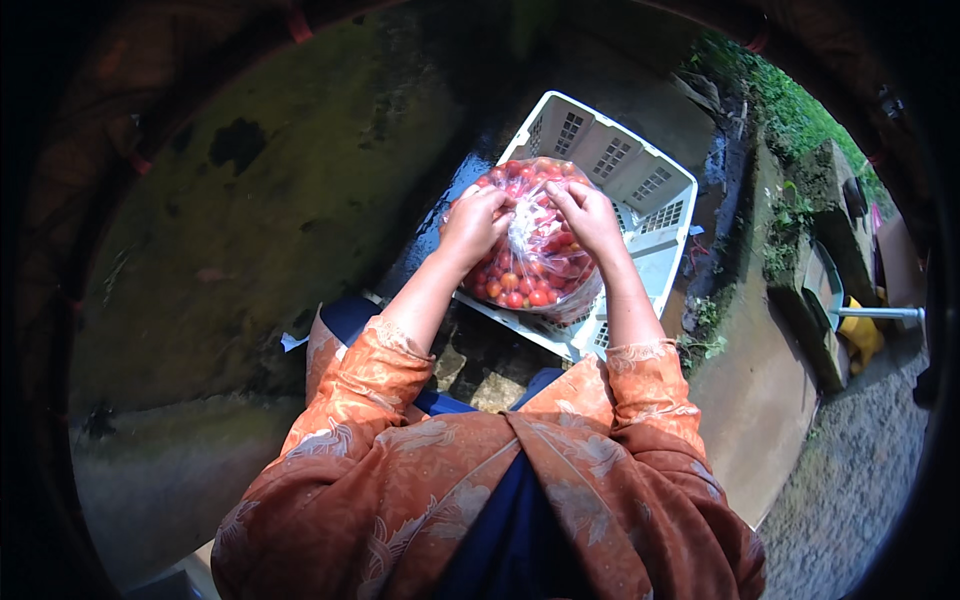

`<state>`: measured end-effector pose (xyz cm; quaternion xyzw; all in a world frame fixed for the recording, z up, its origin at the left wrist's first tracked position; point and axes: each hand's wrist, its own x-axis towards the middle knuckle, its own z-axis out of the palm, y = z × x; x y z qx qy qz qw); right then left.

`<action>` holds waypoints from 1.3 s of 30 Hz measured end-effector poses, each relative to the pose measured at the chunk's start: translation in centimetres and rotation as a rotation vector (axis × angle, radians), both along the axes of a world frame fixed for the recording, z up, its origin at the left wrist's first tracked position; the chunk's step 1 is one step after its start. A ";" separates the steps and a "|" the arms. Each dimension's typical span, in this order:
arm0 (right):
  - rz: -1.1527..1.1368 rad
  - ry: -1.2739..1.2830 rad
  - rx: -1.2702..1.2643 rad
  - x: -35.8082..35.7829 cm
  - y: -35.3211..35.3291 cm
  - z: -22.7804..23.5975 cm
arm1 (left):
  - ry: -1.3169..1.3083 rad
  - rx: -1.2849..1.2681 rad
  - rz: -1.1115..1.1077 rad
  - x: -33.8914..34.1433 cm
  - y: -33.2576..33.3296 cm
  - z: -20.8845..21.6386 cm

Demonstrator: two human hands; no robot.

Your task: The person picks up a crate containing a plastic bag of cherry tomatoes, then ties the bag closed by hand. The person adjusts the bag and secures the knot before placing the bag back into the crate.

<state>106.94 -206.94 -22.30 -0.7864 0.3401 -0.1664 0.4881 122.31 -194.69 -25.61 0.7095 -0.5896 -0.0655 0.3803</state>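
Note:
A clear plastic bag (520, 284) bulges with small round red fruits that look like cherry tomatoes, a few of them more orange. It rests at the near left part of a white plastic crate (641, 157), partly over its side. Gathered, whitish plastic forms the bag's top between my hands. My left hand (476, 226) is closed on the left side of this gathered plastic. On the right side, my right hand (590, 214) pinches the plastic between thumb and fingers. Some fingertips are hidden behind the hands.
Dark, wet ground (250, 260) spreads to the left of the crate. At the right runs a concrete ledge (750, 390), with green plants (800, 105) beyond. A yellow object (861, 335) lies by a grey-green round thing with a pale bar. My knees flank the crate's near side.

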 end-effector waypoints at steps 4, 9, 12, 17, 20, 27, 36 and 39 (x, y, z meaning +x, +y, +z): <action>0.126 0.240 -0.225 0.9 0.7 -0.7 | -0.059 -0.010 -0.024 -0.3 -0.7 0.9; 0.189 -0.099 0.017 2.5 0.6 -4.8 | -0.013 0.086 -0.143 0.7 -0.7 1.7; 0.157 -0.178 0.182 1.9 0.1 -6.2 | 0.040 0.130 -0.174 1.6 -0.6 1.9; 0.121 -0.223 0.167 1.3 0.0 -6.6 | -0.029 0.151 -0.181 1.5 -0.5 1.4; 0.021 -0.233 0.100 1.5 0.0 -7.2 | -0.010 0.147 -0.156 1.2 -0.4 0.9; -0.004 -0.216 0.172 1.5 -0.6 -6.7 | -0.012 0.121 -0.130 1.1 -0.5 0.5; 0.180 -0.132 -0.239 1.6 -0.5 -2.8 | -0.080 0.114 -0.124 1.6 -1.0 0.8; 0.258 -0.060 -0.054 3.0 -0.7 -3.3 | -0.039 0.121 -0.097 1.3 -1.0 0.9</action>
